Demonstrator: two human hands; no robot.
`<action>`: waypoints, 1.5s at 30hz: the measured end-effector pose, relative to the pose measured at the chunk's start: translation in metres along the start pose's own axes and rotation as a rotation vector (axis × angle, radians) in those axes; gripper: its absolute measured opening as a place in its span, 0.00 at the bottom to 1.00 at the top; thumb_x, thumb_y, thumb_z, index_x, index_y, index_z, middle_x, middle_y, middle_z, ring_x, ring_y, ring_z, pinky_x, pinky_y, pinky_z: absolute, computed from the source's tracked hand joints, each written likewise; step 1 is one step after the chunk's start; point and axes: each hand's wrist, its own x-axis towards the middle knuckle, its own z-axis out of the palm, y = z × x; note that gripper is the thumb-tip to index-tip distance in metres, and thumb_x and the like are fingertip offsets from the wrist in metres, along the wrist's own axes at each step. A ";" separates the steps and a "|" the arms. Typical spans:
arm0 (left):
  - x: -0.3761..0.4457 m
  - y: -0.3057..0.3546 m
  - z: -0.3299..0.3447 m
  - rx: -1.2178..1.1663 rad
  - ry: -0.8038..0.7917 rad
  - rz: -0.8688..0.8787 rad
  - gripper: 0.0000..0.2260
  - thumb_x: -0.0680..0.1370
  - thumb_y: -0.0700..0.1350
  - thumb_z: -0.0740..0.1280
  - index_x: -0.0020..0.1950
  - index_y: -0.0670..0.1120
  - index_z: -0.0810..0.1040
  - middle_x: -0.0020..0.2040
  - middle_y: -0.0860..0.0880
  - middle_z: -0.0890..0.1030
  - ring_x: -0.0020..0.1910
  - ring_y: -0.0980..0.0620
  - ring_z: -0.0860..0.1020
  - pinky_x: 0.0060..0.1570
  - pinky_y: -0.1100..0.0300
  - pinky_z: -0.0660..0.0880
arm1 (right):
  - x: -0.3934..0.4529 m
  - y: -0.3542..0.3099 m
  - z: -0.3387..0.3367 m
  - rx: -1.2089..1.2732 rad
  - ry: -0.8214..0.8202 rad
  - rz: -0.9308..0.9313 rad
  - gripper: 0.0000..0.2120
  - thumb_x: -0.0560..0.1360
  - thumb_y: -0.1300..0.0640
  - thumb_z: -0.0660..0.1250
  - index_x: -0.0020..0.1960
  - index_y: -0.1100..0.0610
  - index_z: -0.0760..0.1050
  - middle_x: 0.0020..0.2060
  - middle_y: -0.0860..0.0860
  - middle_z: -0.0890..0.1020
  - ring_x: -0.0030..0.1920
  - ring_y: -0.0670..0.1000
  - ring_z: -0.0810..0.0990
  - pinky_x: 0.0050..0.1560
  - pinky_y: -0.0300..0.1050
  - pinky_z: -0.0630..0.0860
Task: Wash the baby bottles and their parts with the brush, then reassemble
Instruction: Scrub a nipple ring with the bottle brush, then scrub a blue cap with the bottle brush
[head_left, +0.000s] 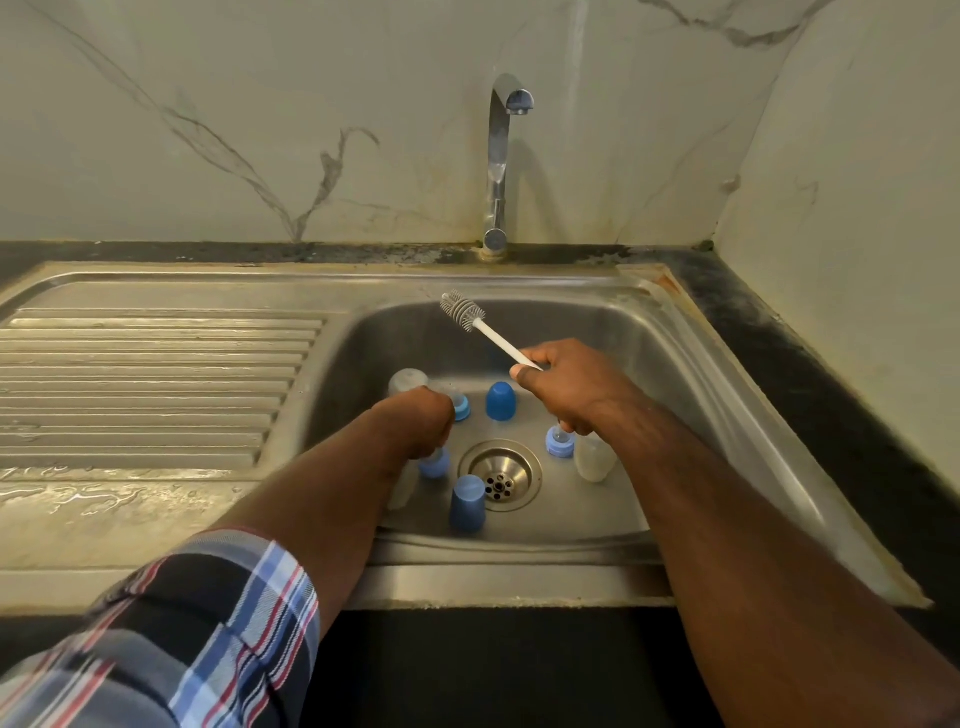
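Observation:
My right hand (569, 387) grips the white handle of a bottle brush (463, 310), whose grey bristle head points up and to the left over the sink (675, 364). My left hand (423, 423) is down in the basin, curled around a clear baby bottle (408, 382) lying on its side with a blue collar (461, 407). A second clear bottle (592, 457) with a blue collar (558, 441) lies right of the drain. A third bottle (434, 462) lies partly hidden under my left wrist. Two blue caps (500, 401) (467, 503) stand on the basin floor.
The drain (500, 475) sits in the middle of the basin. A chrome tap (501, 156) rises behind the sink with no water running. A ribbed wet draining board (145, 384) lies to the left. A dark counter (810, 374) borders the right side.

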 end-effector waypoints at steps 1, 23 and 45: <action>0.001 0.003 -0.001 0.030 -0.030 -0.002 0.17 0.81 0.42 0.68 0.70 0.44 0.76 0.68 0.44 0.76 0.67 0.45 0.75 0.69 0.51 0.72 | 0.000 0.000 0.000 0.001 -0.003 0.000 0.12 0.83 0.50 0.62 0.62 0.51 0.78 0.32 0.52 0.76 0.28 0.50 0.72 0.27 0.42 0.72; 0.000 -0.005 -0.001 0.044 -0.100 0.033 0.19 0.82 0.44 0.68 0.73 0.47 0.75 0.72 0.47 0.75 0.69 0.48 0.74 0.70 0.55 0.70 | -0.006 -0.003 0.000 -0.012 -0.050 -0.005 0.13 0.83 0.50 0.62 0.62 0.55 0.78 0.33 0.51 0.74 0.29 0.48 0.71 0.23 0.36 0.67; -0.023 -0.034 0.001 -0.130 -0.115 -0.194 0.28 0.71 0.52 0.79 0.66 0.42 0.76 0.64 0.42 0.78 0.58 0.42 0.80 0.32 0.56 0.72 | 0.000 0.001 0.003 0.034 -0.075 0.024 0.11 0.82 0.50 0.63 0.59 0.53 0.78 0.32 0.53 0.74 0.27 0.50 0.70 0.26 0.42 0.69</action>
